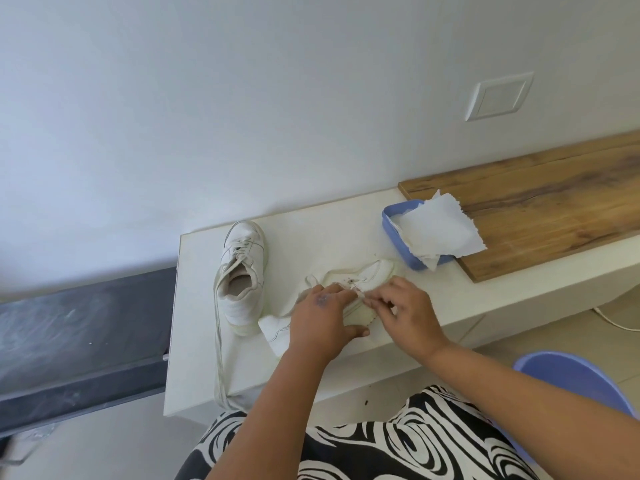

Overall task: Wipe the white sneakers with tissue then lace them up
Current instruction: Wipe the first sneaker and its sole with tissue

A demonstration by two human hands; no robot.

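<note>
White worktop [311, 230], set against the wall; all places below are given from the blue tray [401, 237] at its back edge.

Item: blue tray, holding crumpled white tissue [440, 230] that spills over its rim onto the wooden board [540, 209] beside it.

Item: white sneaker on its side [374, 275], just in front of the tray, toe nearest the tray, heel toward the person.

Item: left hand [322, 320], resting over the middle of that sneaker, fingers spread and pressing on it, thumb out along the sole side.

Item: right hand [405, 306], beside the left one, fingers curled together and pinching the lace end [356, 292] at the eyelets.

Item: second white sneaker [242, 271], upright, well to the left of the tray, toe toward the wall, loosely laced; its long lace [219, 358] trails down over the front edge of the worktop.

Item: blue plastic stool or bin [568, 379], on the floor below and in front of the tray; which it is I cannot tell.
</note>
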